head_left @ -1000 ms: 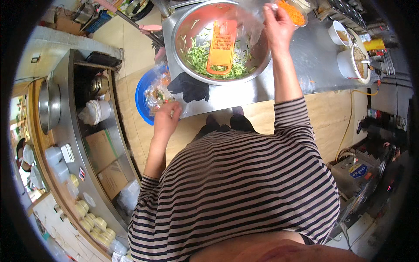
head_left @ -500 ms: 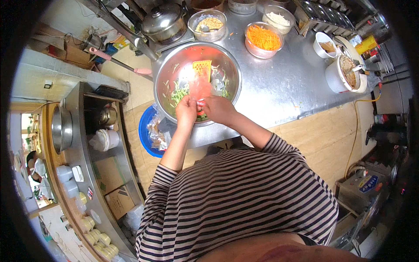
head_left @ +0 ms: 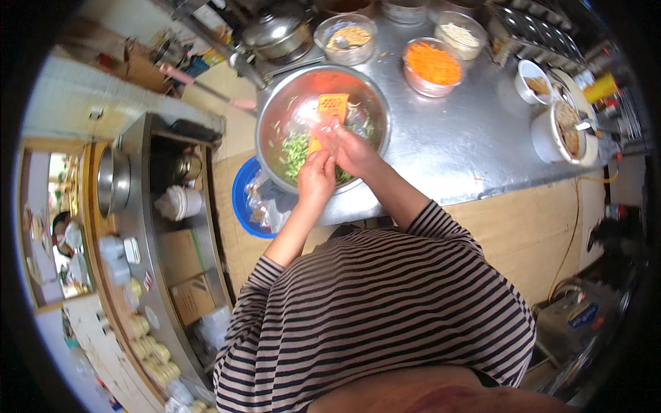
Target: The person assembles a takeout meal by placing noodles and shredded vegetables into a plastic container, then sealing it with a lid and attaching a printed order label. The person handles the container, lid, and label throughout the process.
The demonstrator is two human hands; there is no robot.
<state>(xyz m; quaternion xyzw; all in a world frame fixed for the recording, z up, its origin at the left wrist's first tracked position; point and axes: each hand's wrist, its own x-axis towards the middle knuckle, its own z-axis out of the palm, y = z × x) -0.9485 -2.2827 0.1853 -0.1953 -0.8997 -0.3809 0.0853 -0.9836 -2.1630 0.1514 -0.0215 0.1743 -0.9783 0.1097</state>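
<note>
Over a large steel mixing bowl (head_left: 284, 98), both hands are closed on a soft plastic packet (head_left: 333, 105), orange at its far end and clear reddish in the middle. My left hand (head_left: 317, 180) pinches the near end, above the bowl's near rim. Farther along, my right hand (head_left: 355, 151) grips the clear part with bent fingers. Pale green vegetable shreds (head_left: 295, 153) lie in the bowl, mostly on the left, partly covered by my hands. What the packet contains cannot be made out.
Bowls of orange shreds (head_left: 434, 63), white shreds (head_left: 460, 34) and yellow bits (head_left: 350, 37) stand on the steel table (head_left: 468, 131). A lidded pot (head_left: 277, 31) is beyond the mixing bowl. White tubs (head_left: 551, 131) stand right; a blue bin (head_left: 242, 196) is below left.
My right hand has slid farther along the packet, away from my left hand's pinch. The packet's orange end tilts differently. The whole view has shifted slightly.
</note>
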